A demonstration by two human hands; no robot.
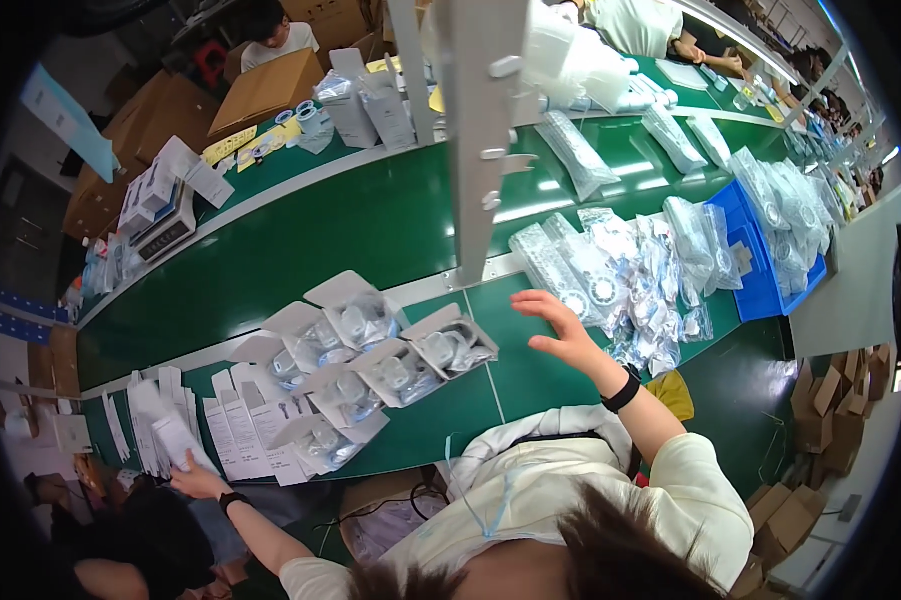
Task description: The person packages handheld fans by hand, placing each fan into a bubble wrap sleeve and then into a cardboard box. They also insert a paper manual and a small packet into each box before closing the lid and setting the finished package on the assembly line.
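Observation:
My left hand (198, 477) is at the left end of the green workbench, its fingers gripping the end of a white folded carton (177, 440). Beside that carton stands a row of flat white cartons (238, 425). My right hand (560, 332) hovers over the bench with fingers spread and nothing in it. Between the two hands sit several open white boxes (400, 372), each with a bagged grey-white part inside. To the right of my right hand lies a pile of small clear and silver packets (650, 290), next to longer bubble-wrapped pieces (550, 265).
A blue bin (760, 260) with wrapped pieces leans at the bench's right end. A grey metal post (475, 150) rises beyond my right hand. Past it runs a green conveyor belt (300, 240) carrying wrapped pieces (575, 155). People work across it; another person sits at my left.

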